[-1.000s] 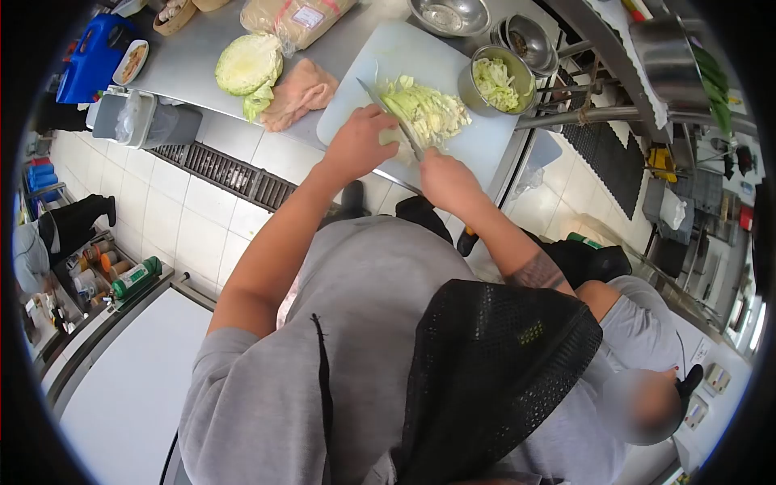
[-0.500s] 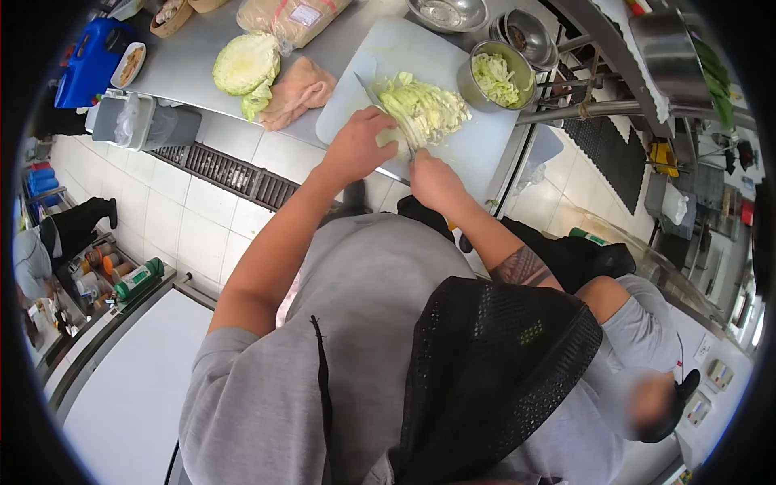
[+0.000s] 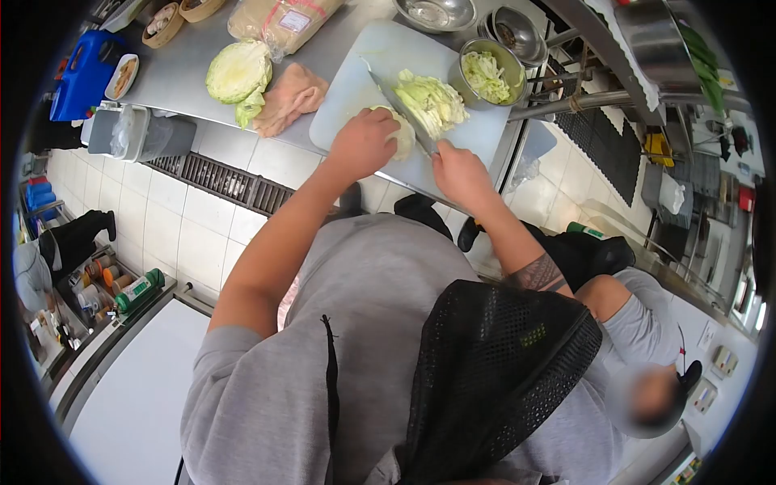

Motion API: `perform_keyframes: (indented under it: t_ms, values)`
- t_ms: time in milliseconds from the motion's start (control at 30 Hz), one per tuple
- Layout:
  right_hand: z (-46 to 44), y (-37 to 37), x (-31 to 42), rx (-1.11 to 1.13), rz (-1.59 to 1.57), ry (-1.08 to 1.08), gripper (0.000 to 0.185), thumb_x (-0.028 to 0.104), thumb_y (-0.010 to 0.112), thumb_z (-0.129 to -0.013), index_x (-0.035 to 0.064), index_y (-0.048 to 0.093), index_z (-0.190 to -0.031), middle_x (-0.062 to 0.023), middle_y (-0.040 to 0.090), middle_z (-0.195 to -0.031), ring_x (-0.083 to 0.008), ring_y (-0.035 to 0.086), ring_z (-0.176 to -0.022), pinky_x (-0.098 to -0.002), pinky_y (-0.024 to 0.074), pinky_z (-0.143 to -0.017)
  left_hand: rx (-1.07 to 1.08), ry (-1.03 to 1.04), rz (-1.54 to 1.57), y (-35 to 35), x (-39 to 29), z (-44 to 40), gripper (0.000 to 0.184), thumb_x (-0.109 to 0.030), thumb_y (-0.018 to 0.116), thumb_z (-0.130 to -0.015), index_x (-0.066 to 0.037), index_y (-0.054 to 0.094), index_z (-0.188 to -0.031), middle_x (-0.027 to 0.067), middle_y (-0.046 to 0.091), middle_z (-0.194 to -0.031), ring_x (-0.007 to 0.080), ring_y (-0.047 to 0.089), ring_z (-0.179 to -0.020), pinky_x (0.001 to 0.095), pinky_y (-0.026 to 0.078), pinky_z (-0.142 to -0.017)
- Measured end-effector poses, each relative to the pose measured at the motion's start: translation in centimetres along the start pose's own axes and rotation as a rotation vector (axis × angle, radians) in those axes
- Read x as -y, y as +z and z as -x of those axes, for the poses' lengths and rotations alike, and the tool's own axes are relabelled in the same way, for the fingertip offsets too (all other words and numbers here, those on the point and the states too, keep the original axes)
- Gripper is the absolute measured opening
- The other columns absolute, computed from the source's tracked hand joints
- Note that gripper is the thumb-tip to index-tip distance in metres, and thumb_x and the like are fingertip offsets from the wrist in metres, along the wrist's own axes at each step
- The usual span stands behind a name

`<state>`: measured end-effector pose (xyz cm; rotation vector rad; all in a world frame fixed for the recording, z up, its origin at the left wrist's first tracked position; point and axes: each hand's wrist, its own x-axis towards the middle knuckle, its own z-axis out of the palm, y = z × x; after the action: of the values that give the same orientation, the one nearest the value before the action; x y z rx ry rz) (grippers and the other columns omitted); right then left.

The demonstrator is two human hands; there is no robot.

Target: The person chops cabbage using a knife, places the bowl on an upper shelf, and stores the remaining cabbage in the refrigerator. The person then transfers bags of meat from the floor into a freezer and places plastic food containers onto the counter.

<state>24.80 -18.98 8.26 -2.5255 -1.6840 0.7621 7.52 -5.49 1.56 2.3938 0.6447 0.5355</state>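
Your two bare hands are over a white cutting board (image 3: pixel 343 101) on a metal table (image 3: pixel 182 81). Your right hand (image 3: pixel 459 171) is closed around the handle of a knife (image 3: pixel 401 108). The blade slants across the board, its tip pointing up and to the left, away from you. Your left hand (image 3: pixel 364 144) has its fingers curled over a pale piece of cabbage (image 3: pixel 402 139) and holds it against the board, near the edge closest to you; the hand hides part of the piece. The blade lies between this piece and a loose heap of cut cabbage (image 3: pixel 428 100), which sits on the right half of the board.

Just beyond the heap, at the board's far right corner, a metal bowl (image 3: pixel 515 74) holds more cut cabbage. Behind it are another metal bowl (image 3: pixel 454 12) and a stack of bowls (image 3: pixel 531 34). Left of the board lies a crumpled pink cloth (image 3: pixel 291 99), with a large cut cabbage (image 3: pixel 237 71) beside it and a wrapped package (image 3: pixel 283 24) behind. To your right is another person in a grey top (image 3: pixel 638 327).
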Motion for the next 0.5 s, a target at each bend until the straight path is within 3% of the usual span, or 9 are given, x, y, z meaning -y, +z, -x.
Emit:
perform_keyframes:
  t_ms: [167,267,333,500]
  values:
    - [0.6,-5.2,2.2,0.161,0.187,-0.023,0.023,0.004,0.052,-0.088,-0.0057,0.059,-0.107,-0.0304,0.07,-0.097,-0.0446,0.071,-0.093,-0.052,0.0556,-0.083,0.051,0.029,-0.033,0.5,0.0,-0.4,0.03,-0.014,0.071,-0.081,-0.005,0.069,-0.11,0.0104,0.064,-0.118,0.0329,0.059,-0.111,0.0424,0.052,-0.094]
    - [1.7,-5.3,2.9,0.218,0.182,-0.046,0.023,0.004,0.051,-0.089,-0.0078,0.055,-0.108,-0.031,0.07,-0.096,-0.0465,0.07,-0.094,-0.0527,0.0546,-0.084,0.105,-0.012,-0.055,0.6,-0.3,-0.3,0.03,-0.014,0.071,-0.081,-0.004,0.069,-0.109,0.0102,0.064,-0.117,0.0327,0.058,-0.112,0.0426,0.052,-0.094]
    - [2.7,-3.1,2.8,0.205,0.133,-0.021,0.023,0.004,0.051,-0.089,-0.0078,0.053,-0.108,-0.0313,0.069,-0.095,-0.0473,0.069,-0.093,-0.0535,0.054,-0.084,-0.065,-0.062,0.072,0.7,-0.2,0.2,0.028,-0.014,0.071,-0.081,-0.005,0.069,-0.107,0.0098,0.063,-0.115,0.0324,0.058,-0.111,0.0425,0.052,-0.093]
    - [1.3,4.6,0.1,0.107,-0.003,0.021,0.022,0.003,0.05,-0.089,-0.0072,0.048,-0.108,-0.0321,0.069,-0.093,-0.0491,0.068,-0.091,-0.0553,0.0528,-0.083,-0.052,-0.019,0.018,0.3,0.7,1.1,0.022,-0.013,0.07,-0.081,-0.006,0.069,-0.101,0.0116,0.062,-0.107,0.0338,0.059,-0.106,0.0435,0.052,-0.092]
